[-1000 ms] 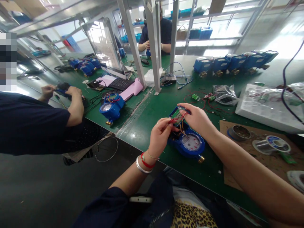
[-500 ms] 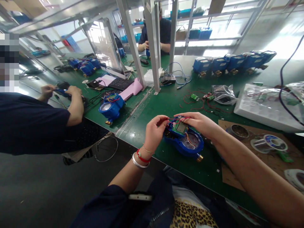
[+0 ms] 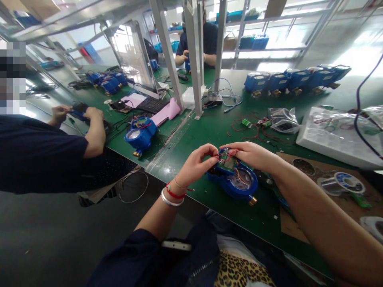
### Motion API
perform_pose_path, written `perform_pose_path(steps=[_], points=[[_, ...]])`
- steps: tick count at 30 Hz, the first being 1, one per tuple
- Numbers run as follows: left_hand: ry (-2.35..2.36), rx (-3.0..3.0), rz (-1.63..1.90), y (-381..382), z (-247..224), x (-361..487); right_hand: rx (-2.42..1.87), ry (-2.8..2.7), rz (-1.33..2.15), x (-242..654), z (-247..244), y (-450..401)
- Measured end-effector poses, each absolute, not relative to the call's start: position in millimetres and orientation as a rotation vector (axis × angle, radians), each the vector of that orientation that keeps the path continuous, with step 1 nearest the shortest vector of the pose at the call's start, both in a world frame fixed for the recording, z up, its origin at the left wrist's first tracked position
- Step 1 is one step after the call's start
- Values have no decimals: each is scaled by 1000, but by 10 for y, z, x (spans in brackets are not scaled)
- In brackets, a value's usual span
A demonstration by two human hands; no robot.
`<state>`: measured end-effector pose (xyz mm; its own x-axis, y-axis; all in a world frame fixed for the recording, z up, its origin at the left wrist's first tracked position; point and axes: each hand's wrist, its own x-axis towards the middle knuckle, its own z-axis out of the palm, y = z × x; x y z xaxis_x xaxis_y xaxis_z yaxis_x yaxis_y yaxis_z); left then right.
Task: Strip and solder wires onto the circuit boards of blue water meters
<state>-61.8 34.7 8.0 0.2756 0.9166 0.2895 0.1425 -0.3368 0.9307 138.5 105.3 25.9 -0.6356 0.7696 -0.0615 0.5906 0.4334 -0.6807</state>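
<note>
A blue water meter (image 3: 226, 184) with a round clear dial window and a brass pipe end sits in front of me on the green bench. At its far end, a green circuit board (image 3: 229, 163) with a small display is exposed. My left hand (image 3: 200, 162) pinches thin red wires (image 3: 220, 155) at the board's left side, thumb and forefinger together. My right hand (image 3: 253, 153) is closed around the meter's far right edge, its fingertips by the red wires over the board; its lower fingers are hidden.
A second opened meter (image 3: 140, 133) stands left, near a keyboard (image 3: 152, 104). Solder spools (image 3: 344, 183) lie on brown board (image 3: 289, 219) at right, a white foam tray (image 3: 335, 137) behind. Several meters (image 3: 279, 81) line the back. A co-worker's arm (image 3: 97, 131) is at left; another person sits opposite.
My left hand has shifted right, bringing the red wires over the circuit board. My right hand stays at the meter with only a slight shift of its fingers.
</note>
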Motion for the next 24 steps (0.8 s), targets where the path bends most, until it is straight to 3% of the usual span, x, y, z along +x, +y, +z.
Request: perform_pose_path(steps=[15,24], points=[[1080,2103,1079,205,119,-732,-1350,-2360,926,1269,295,936],[1177,1592,1145,134,73,-605,-1347,-2331,783,1244,225,873]])
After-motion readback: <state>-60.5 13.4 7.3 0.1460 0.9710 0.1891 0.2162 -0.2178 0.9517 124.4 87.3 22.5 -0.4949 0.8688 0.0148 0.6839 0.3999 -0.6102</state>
